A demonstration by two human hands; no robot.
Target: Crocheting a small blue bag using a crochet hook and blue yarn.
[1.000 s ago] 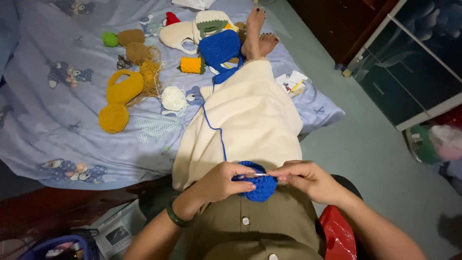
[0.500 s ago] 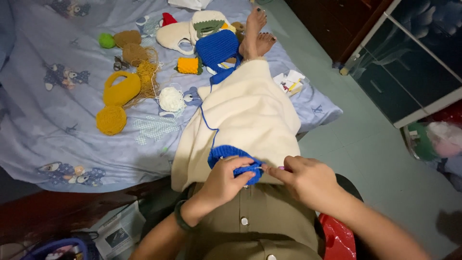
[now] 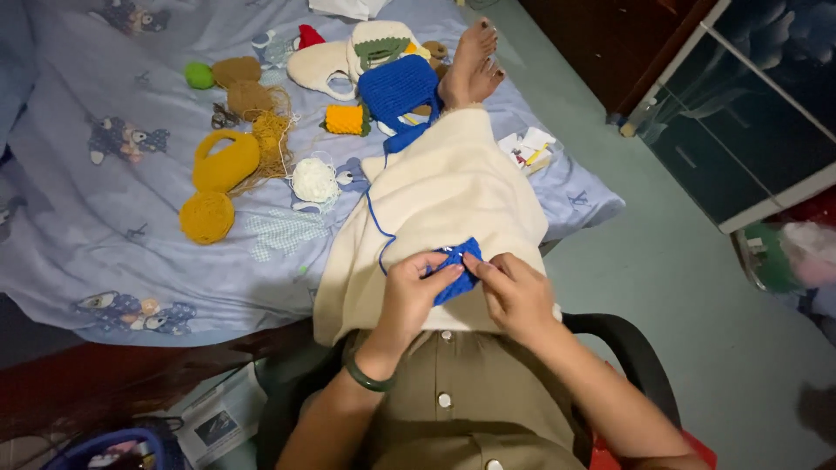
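A small blue crochet piece (image 3: pixel 459 271) lies on my lap over the cream cloth (image 3: pixel 440 200) that covers my legs. My left hand (image 3: pixel 411 292) pinches its left edge, with a green bangle on the wrist. My right hand (image 3: pixel 515 292) grips its right edge with fingers closed on it. A blue yarn strand (image 3: pixel 376 222) runs from the piece up across the cloth toward a larger blue crochet bag (image 3: pixel 398 91) on the bed. My bare feet (image 3: pixel 470 61) rest on the bed.
The bed's pale blue sheet (image 3: pixel 104 200) holds a yellow yarn ball (image 3: pixel 206 217), a yellow crochet bag (image 3: pixel 225 161), a white yarn ball (image 3: pixel 313 180), brown and green balls and cream crochet pieces. A dark cabinet (image 3: pixel 749 113) stands right. I sit in a black chair (image 3: pixel 627 348).
My hands and the blue piece have shifted slightly up my lap, and the piece has been turned and flattened between my fingers. The view has tilted a little.
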